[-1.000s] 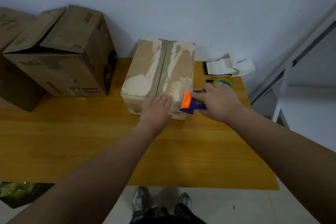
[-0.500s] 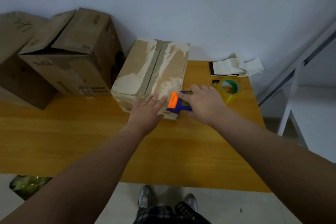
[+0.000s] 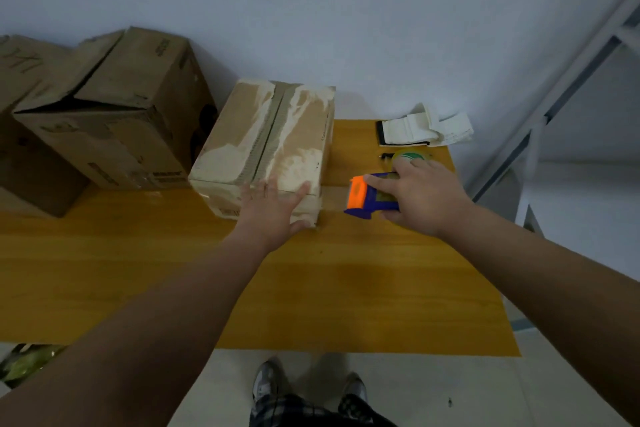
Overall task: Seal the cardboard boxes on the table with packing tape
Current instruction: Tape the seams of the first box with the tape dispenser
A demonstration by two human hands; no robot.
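1. Head view, centre of the frame: the left hand (image 3: 272,213) lies flat with fingers spread on the near right corner of the small cardboard box (image 3: 256,146). I judge it is there to pin the box down and to press the tape end against the card.
2. Just right of that corner, the right hand (image 3: 424,199) curls over a blue tape dispenser (image 3: 369,198) and grips it. The orange front faces the box.
3. A pale, clear strip appears to span the short gap between the box's side and the dispenser. This looks like tape under tension, so the dispenser sits low and close to the table (image 3: 346,288).
4. The small box is shut. A ribbed strip runs along its top seam between torn, whitish patches, and its contents are hidden.
5. Upper left of the frame: a larger cardboard box (image 3: 114,114) touches the small one. Its top flaps stand ajar over a dark gap, so it seems unsealed. What is inside cannot be seen.
6. A third box (image 3: 24,121) sits at the far left edge, partly cut off.
7. Behind the right hand lies a spare roll of tape (image 3: 410,156), and beyond it a white folded item (image 3: 424,128) near the wall.
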